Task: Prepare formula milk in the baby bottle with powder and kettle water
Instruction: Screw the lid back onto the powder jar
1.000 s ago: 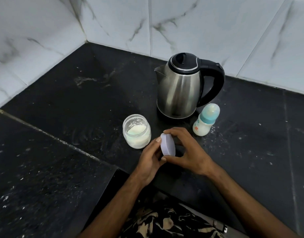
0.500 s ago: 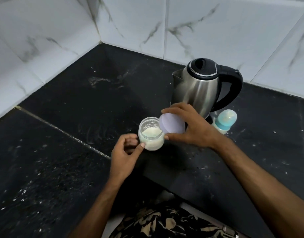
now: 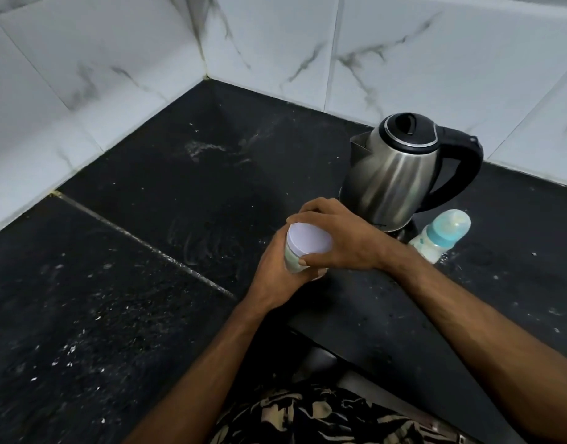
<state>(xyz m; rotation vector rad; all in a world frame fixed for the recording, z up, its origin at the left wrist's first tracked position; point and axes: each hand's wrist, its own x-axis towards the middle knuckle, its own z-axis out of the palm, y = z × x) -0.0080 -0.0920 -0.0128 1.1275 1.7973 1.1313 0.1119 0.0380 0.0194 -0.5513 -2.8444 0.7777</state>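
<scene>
A small glass jar of white powder (image 3: 292, 260) stands on the black counter (image 3: 147, 283). My left hand (image 3: 275, 274) wraps around its body from the near side. A pale lilac lid (image 3: 309, 240) sits on top of the jar, and my right hand (image 3: 339, 238) grips the lid's rim. The steel kettle (image 3: 394, 177) with a black lid and handle stands just behind my right hand. To the right of the kettle, the baby bottle (image 3: 442, 235), with a teal cap and milky liquid inside, stands apart from both hands.
White marble-tiled walls (image 3: 115, 75) meet in a corner behind the counter. White powder specks lie scattered over the dark surface. The counter's front edge has a notch near my body, at the lower middle.
My right hand carried the lid from in front of me up onto the jar. My left hand let go of the lid and closed around the jar. The view shifted left.
</scene>
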